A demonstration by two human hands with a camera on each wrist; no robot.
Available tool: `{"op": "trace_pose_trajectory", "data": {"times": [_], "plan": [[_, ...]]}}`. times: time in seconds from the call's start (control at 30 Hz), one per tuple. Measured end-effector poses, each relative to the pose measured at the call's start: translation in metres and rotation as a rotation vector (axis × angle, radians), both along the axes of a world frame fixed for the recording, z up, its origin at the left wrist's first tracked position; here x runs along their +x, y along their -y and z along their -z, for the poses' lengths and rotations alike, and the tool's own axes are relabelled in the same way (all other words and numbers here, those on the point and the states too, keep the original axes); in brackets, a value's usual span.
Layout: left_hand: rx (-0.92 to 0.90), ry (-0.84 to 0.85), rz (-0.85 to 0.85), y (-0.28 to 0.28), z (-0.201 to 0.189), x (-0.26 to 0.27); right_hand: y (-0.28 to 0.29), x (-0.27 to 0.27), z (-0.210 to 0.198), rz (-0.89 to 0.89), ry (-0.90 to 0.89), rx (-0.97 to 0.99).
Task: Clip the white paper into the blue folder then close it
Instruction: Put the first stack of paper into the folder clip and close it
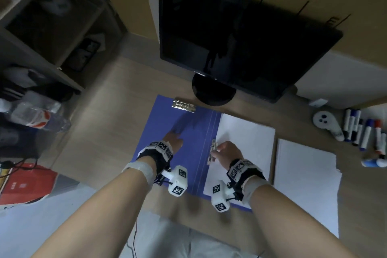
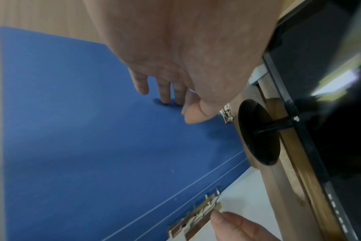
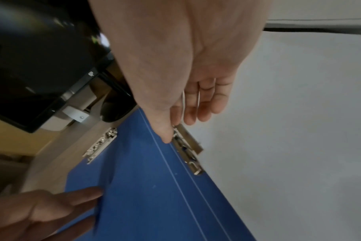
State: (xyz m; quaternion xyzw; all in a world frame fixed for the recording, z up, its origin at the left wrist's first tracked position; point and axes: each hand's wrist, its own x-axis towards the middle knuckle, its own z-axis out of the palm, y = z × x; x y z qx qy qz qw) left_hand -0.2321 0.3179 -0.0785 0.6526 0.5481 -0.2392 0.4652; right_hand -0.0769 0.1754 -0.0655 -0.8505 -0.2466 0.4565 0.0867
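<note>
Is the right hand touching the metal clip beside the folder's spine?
Touching. In the right wrist view, the right hand has its thumb tip against the metal clip, with no gap between them.

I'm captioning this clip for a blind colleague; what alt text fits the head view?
Seen from above, a blue folder lies open on a wooden desk; the left hand presses its left cover flat while the right hand works the metal clip beside the white paper. A dark monitor stands behind.

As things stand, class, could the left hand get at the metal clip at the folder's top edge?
Probably yes: the left hand rests flat on the blue folder, and only bare cover lies between it and the top clip.
</note>
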Motion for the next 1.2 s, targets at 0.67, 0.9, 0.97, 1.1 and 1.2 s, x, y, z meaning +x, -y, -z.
{"op": "trace_pose_trajectory", "data": {"times": [0.67, 0.9, 0.97, 1.1, 1.2], "plan": [[-0.108, -0.039, 0.064, -0.114, 0.004, -0.052, -0.176, -0.048, 0.017, -0.429, 0.158, 0.114], [-0.215, 0.013, -0.082, -0.127, 0.018, -0.065, -0.203, -0.065, 0.036, -0.541, 0.319, 0.021], [-0.231, 0.046, -0.126, -0.129, 0.027, -0.067, -0.205, -0.069, 0.04, -0.54, 0.364, 0.011], [-0.246, 0.092, -0.101, -0.129, 0.018, -0.069, -0.205, -0.073, 0.048, -0.512, 0.397, -0.015], [-0.245, 0.113, -0.139, -0.126, 0.009, -0.068, -0.208, -0.072, 0.048, -0.5, 0.386, -0.028]]}}
